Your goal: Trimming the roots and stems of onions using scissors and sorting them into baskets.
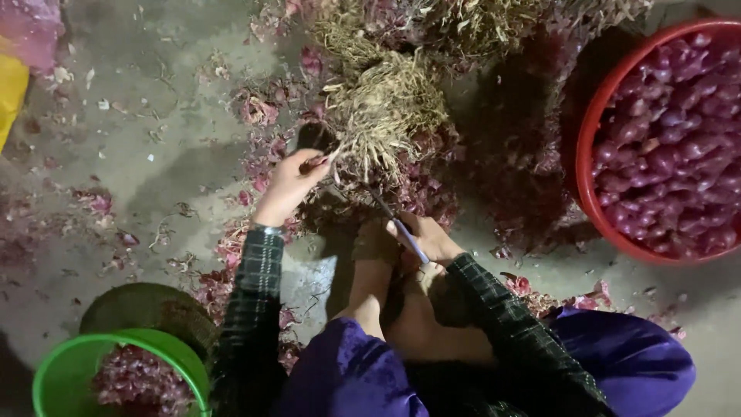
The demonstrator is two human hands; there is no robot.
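My left hand point(292, 184) reaches forward and grips a shallot at the near edge of a bundle of dried straw-coloured stalks and roots point(384, 108). My right hand point(428, 238) is closed on a knife with a pale purple handle point(409, 241); its thin blade point(380, 204) points up toward the bundle. Both arms wear dark checked sleeves. My bare foot point(374, 259) rests on the floor between the two hands.
A red basin point(588, 139) full of peeled purple shallots stands at the right. A green bucket point(73, 363) holding shallot scraps sits at the lower left. Purple skins point(258, 112) litter the grey concrete floor. A yellow object point(9, 96) shows at the left edge.
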